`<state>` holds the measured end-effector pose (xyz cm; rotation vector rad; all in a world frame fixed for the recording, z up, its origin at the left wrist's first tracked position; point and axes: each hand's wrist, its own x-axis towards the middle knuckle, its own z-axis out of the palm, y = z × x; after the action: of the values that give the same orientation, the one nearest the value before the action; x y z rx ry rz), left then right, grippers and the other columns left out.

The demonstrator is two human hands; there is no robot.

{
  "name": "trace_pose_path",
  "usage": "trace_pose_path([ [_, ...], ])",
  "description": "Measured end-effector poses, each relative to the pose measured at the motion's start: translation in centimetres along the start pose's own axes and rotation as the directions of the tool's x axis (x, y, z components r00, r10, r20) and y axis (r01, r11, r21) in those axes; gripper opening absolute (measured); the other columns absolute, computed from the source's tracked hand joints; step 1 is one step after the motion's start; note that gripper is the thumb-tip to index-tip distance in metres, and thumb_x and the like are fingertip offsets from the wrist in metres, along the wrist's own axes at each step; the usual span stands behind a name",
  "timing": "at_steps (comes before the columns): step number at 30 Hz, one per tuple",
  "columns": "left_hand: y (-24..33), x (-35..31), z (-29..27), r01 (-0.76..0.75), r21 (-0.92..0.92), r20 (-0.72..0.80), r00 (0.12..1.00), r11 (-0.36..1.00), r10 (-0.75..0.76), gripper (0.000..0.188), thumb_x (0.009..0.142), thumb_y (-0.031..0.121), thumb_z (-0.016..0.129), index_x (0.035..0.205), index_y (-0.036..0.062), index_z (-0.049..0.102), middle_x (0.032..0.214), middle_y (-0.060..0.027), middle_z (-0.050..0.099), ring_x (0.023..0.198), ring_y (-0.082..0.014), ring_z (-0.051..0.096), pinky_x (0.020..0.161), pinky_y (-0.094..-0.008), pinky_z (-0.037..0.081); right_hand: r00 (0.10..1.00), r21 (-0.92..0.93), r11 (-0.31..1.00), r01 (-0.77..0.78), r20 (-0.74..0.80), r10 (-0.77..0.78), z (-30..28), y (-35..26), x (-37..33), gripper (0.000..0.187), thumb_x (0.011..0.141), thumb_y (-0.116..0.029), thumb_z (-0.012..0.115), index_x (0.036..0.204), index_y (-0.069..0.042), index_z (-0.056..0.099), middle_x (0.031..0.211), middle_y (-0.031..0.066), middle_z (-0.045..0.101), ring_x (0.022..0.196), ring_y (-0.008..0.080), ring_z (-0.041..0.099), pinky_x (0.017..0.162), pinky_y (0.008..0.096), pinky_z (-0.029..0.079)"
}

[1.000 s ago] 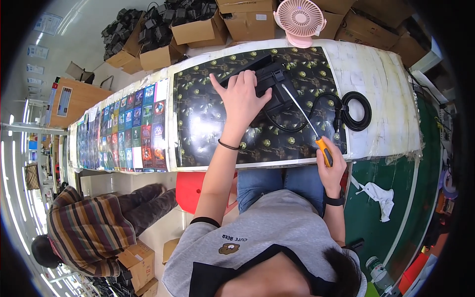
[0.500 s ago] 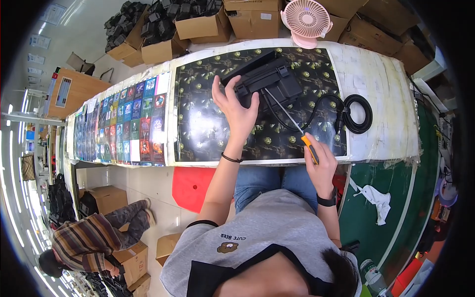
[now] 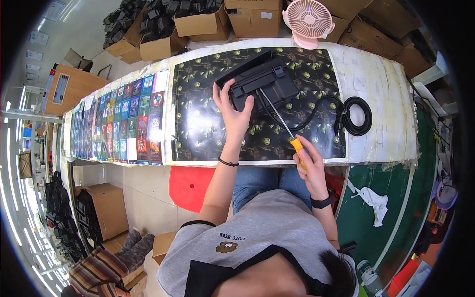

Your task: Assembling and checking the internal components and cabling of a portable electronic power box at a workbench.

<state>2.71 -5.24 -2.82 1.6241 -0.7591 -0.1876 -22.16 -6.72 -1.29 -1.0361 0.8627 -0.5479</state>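
A black plastic case (image 3: 278, 83) with an open lid or flap along its far side lies tilted on the dark patterned mat (image 3: 208, 141). My left hand (image 3: 236, 115) grips its left end, thumb on the near side and fingers over the edge. In my right hand (image 3: 312, 166) is a screwdriver (image 3: 297, 144) with a yellow handle. Its long metal shaft slants up to the left, and the tip meets the case's near side; what the tip sits in is too small to tell. A black cable (image 3: 357, 116) runs from the case and lies coiled at the right.
A pink fan (image 3: 308, 22) stands at the table's far edge. Beyond are cardboard boxes (image 3: 203, 25), some full of black parts (image 3: 166, 15). Colourful printed cards (image 3: 123, 119) cover the table's left part. A person in a striped top (image 3: 99, 267) is at lower left, beside a red stool (image 3: 190, 188).
My right hand has shifted slightly left and turned its hold on the screwdriver. The case and my left hand sit slightly further left. The person at lower left has moved lower.
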Motion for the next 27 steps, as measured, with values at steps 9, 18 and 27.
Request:
trace_pose_path([
  [9, 0.0, -0.6, 0.3, 0.034, -0.024, -0.075, 0.997, 0.999, -0.036, 0.062, 0.078, 0.01, 0.077, 0.133, 0.0137, 0.05, 0.154, -0.0205, 0.013, 0.139, -0.0304, 0.031, 0.106, -0.0382, 0.036, 0.989, 0.145, 0.979, -0.146, 0.043, 0.141, 0.4, -1.2, -0.7, 0.041, 0.1, -0.02, 0.053, 0.141, -0.015, 0.049, 0.076, -0.0001, 0.052, 0.048, -0.0022, 0.029, 0.041, 0.0138, 0.017],
  [18, -1.0, -1.0, 0.4, 0.011, 0.016, -0.13, 0.991, 1.0, -0.009, 0.062, 0.079, 0.013, 0.076, 0.134, 0.0123, 0.048, 0.154, -0.0249, 0.012, 0.145, -0.0358, 0.015, 0.113, -0.0417, 0.024, 0.88, -0.606, 0.68, 0.413, 0.071, -0.471, 1.6, 0.1, -0.6, 0.037, 0.092, -0.012, 0.063, 0.128, -0.007, 0.058, 0.114, 0.0162, 0.067, 0.095, 0.0278, 0.069, 0.085, 0.0338, 0.053],
  [27, -1.0, -1.1, 0.5, 0.0, 0.031, -0.131, 0.991, 1.0, 0.004, 0.063, 0.079, 0.014, 0.076, 0.135, 0.0121, 0.046, 0.154, -0.0259, 0.011, 0.146, -0.0375, 0.012, 0.114, -0.0441, 0.021, 0.735, -0.823, 0.289, 0.488, 0.21, -0.644, 2.6, 1.0, -0.7, 0.044, 0.088, -0.006, 0.066, 0.131, -0.01, 0.055, 0.085, 0.0131, 0.061, 0.067, 0.0294, 0.064, 0.056, 0.0371, 0.054],
])
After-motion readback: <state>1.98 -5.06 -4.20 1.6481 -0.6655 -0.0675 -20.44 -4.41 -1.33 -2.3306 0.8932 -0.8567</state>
